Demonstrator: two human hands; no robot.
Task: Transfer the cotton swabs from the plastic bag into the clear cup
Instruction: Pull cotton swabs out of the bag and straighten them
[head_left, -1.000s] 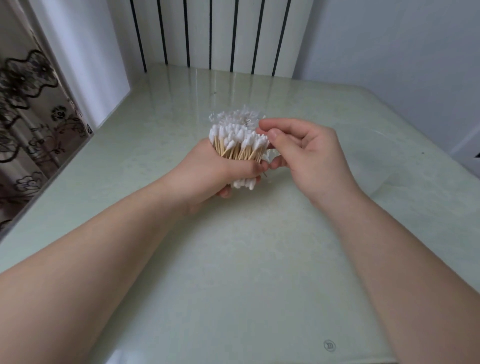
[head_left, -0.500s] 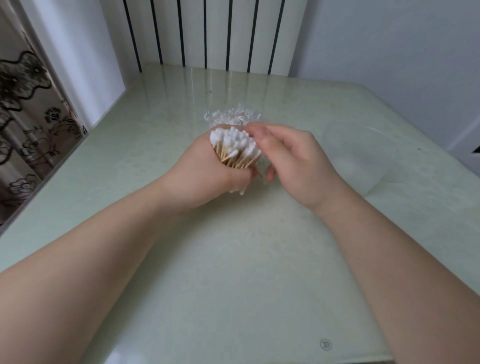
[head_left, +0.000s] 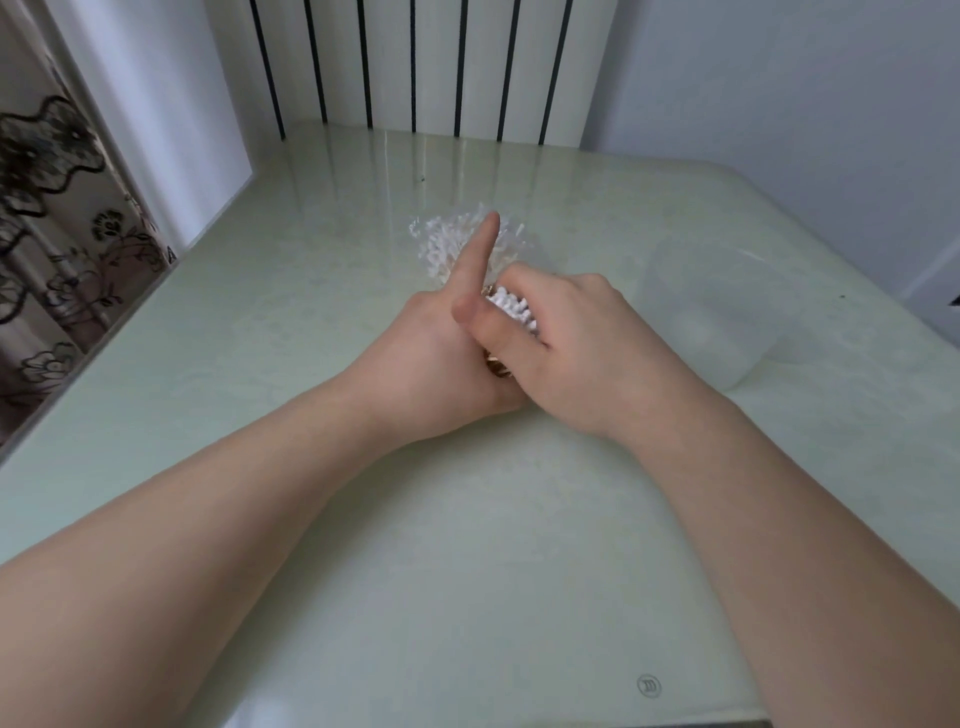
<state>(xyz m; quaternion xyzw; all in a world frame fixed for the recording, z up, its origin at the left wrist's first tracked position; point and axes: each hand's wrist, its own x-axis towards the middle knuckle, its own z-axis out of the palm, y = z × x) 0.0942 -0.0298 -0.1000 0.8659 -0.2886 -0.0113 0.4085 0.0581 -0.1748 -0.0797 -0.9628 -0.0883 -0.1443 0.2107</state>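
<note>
Closest to me, by the near edge of the pale green table (head_left: 322, 571), I see a small round mark (head_left: 649, 686) printed on the glossy top. Both bare forearms reach from this edge to the middle of the table, where the two hands meet.

The right hand (head_left: 576, 358) is closed around the cotton swabs (head_left: 511, 306), its thumb on the near side and its fingers curled over the far side. The swabs are one tight bundle. Their white cotton heads show above the thumb, and a few tan wooden sticks show low between the two palms.

The left hand (head_left: 436, 358) lies against the bundle from the left, with the index finger straight and pointing to the far edge. Its other fingers are hidden, so I cannot tell if it grips.

Just behind the hands is the plastic bag (head_left: 441, 244), clear and crumpled. White shows through it, but I cannot tell if this is swabs or only shine.

The clear cup (head_left: 701, 317) is near the right edge, apart from the hands. It is blurred and I cannot make out anything inside.

Past the far edge there is a white radiator (head_left: 415, 62) with dark gaps, and past the left edge a flowered curtain (head_left: 52, 208).
</note>
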